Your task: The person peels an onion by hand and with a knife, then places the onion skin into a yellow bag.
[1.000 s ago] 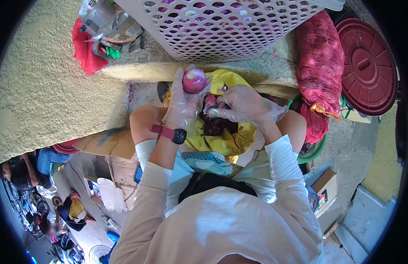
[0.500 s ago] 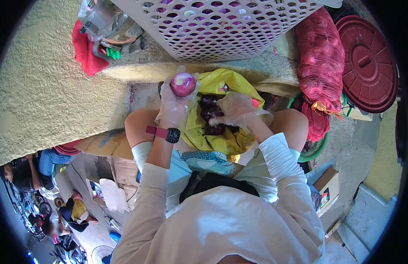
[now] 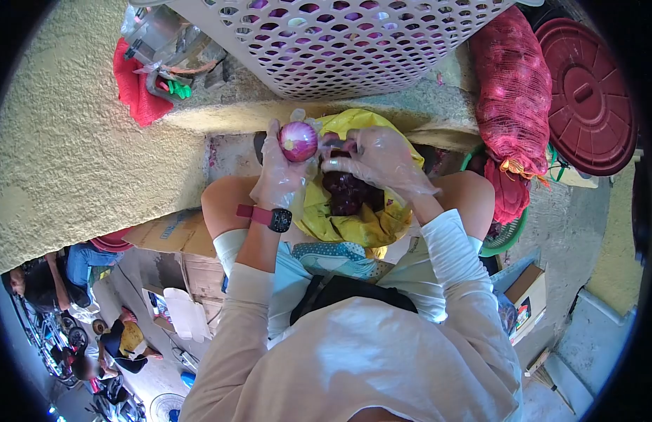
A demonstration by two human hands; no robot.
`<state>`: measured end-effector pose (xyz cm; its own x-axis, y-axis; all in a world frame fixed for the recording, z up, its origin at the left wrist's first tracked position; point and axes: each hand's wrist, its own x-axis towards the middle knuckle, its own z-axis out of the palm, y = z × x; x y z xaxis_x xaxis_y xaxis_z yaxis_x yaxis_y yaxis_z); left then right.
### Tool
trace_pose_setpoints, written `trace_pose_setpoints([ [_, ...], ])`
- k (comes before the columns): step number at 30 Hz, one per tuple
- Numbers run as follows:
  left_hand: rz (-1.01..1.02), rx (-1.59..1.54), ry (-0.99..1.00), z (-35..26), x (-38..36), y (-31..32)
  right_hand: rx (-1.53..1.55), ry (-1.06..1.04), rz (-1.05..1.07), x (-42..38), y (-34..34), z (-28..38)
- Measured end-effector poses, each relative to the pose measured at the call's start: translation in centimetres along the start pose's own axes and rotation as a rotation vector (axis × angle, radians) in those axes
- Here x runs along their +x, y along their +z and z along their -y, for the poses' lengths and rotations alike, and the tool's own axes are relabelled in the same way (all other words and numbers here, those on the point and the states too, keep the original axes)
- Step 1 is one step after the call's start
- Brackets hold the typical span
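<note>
My left hand [image 3: 278, 174], in a clear plastic glove, is closed around a red onion [image 3: 298, 141] with its purple, pale-striped side facing up. Just right of it is my right hand [image 3: 391, 160], gloved too, with fingers curled over the yellow plastic bag [image 3: 319, 211]. I cannot tell what its fingers grip; dark purple bits show beside the fingertips. The bag sits open between my knees, and dark purple onion skins [image 3: 350, 193] lie inside it.
A white perforated basket [image 3: 354, 53] with onions stands on the ledge ahead. At right are a red mesh sack [image 3: 512, 91] of onions, a maroon lid [image 3: 586, 95] and a green basket [image 3: 507, 240]. People [image 3: 125, 344] and motorbikes are at lower left.
My right hand has moved left and up, from inside the bag toward the onion. The onion has turned in my left hand, its pale end no longer facing up.
</note>
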<state>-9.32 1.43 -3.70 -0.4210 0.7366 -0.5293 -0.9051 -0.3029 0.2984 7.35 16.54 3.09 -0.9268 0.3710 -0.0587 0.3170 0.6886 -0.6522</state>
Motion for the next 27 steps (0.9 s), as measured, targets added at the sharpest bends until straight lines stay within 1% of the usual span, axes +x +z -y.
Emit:
trace_pose_setpoints([
  [4,-0.012,0.126,0.076,1.4,-0.6,1.2,0.008,0.071,-0.044,0.2,-0.4,0.9],
  [6,-0.033,0.165,0.104,1.6,-0.4,0.9,0.029,0.066,-0.047,0.1,-0.7,1.5],
  [8,0.237,-0.021,-0.054,1.3,0.2,-0.5,0.05,0.056,-0.05,0.2,-0.7,1.5],
  [9,0.238,-0.02,-0.053,1.4,0.1,0.1,0.063,0.044,-0.065,0.3,-0.5,1.4],
  [11,0.063,0.048,0.016,2.0,0.0,1.3,0.075,0.034,-0.081,0.2,-0.4,1.2],
  [12,0.064,0.048,0.015,2.3,-0.1,1.9,0.092,0.041,-0.092,0.1,-0.5,1.2],
  [14,-0.051,0.063,0.065,2.7,-0.4,2.9,0.11,0.048,-0.102,0.1,-0.6,1.3],
  [15,-0.051,0.063,0.065,2.6,-0.2,2.5,0.111,0.048,-0.106,0.0,-0.6,1.3],
  [17,0.098,0.069,0.06,2.5,0.1,1.6,0.111,0.046,-0.11,0.0,-0.6,1.1],
  [18,0.098,0.07,0.061,2.5,-0.1,2.0,0.101,0.06,-0.11,0.1,-0.4,0.9],
  [20,-0.008,0.099,0.097,2.5,-0.6,2.8,0.09,0.075,-0.11,0.1,-0.1,0.6],
  [21,-0.007,0.1,0.097,2.6,-0.4,2.6,0.089,0.069,-0.121,0.1,0.0,0.6],
  [23,-0.001,0.182,0.169,2.7,-0.1,2.1,0.089,0.065,-0.131,0.1,-0.1,0.8],
  [25,-0.016,0.145,0.158,2.8,-0.2,2.4,0.062,0.088,-0.079,0.0,-0.8,1.6],
  [27,-0.031,0.107,0.149,2.7,-0.1,2.3,0.085,0.076,-0.103,0.0,-0.6,1.4],
])
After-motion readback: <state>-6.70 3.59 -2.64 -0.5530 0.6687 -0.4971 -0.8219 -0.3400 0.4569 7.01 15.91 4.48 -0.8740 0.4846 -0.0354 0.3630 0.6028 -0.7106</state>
